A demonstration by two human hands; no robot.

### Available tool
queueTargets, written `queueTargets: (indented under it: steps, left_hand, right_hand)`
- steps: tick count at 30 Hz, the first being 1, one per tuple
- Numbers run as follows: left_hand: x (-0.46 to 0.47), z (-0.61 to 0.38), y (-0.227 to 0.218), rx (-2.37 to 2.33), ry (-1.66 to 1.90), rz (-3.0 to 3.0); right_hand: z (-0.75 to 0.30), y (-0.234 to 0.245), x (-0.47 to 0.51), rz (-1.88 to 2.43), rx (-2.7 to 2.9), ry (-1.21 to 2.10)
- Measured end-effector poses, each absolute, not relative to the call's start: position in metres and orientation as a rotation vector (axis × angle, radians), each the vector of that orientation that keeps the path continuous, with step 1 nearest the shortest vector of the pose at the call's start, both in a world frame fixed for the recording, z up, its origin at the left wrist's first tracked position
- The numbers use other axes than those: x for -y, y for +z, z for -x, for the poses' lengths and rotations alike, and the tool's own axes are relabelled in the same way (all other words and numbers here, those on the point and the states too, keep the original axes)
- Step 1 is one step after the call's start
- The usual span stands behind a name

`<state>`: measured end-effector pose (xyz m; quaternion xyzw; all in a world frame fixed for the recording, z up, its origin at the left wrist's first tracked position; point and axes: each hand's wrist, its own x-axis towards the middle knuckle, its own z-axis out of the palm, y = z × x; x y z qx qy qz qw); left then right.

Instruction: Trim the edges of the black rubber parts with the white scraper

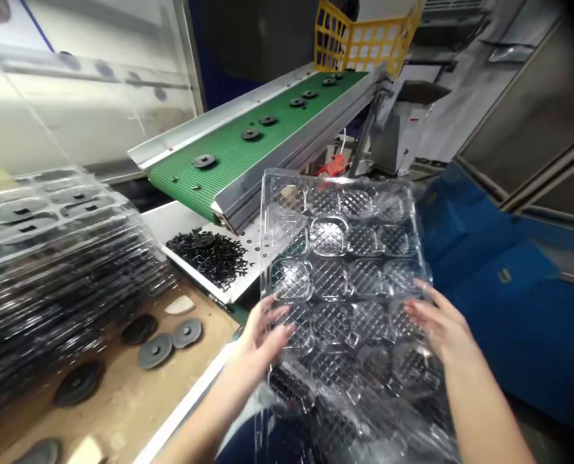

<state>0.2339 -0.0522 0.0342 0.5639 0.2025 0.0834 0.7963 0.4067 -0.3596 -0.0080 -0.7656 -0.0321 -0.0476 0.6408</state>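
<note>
A clear plastic blister tray (344,258) with rows of cross-hatched pockets is held out in front of me, on top of more clear trays (335,419) near my lap. My left hand (265,335) grips its left edge, fingers curled over the rim. My right hand (439,325) holds the right edge, fingers lying on the tray. The pockets of the top tray look empty.
A green conveyor belt (262,138) slopes down from the back, carrying several black discs (250,134). Below its end lies a heap of black scraps (209,254) on a white tray. Left stands a stack of filled clear trays (55,251); loose grey discs (163,341) lie on the wooden table. A blue bin (513,303) is right.
</note>
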Motion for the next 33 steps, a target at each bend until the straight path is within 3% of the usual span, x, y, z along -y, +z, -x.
queueTargets:
  steps: [6,15,22,27,33]
  left_hand:
    - [0.069,-0.239,0.017,-0.458,0.319,-1.038]
    - [0.100,-0.231,0.008,-0.402,0.361,-0.974]
    - [0.077,-0.218,-0.001,-0.374,0.178,-1.036]
    - [0.041,-0.198,-0.014,-0.380,0.046,-1.125]
    - [0.024,-0.142,-0.054,-0.641,0.074,-0.995]
  right_hand:
    - [-0.392,0.004,0.311,2.017,0.216,-0.573]
    - [-0.377,0.013,0.229,2.328,0.524,-0.527]
    - [-0.396,0.051,0.286,2.608,0.376,-0.719]
    - [-0.434,0.037,0.355,2.927,0.379,-0.424]
    - [-0.447,-0.069,0.364,3.042,0.581,0.180]
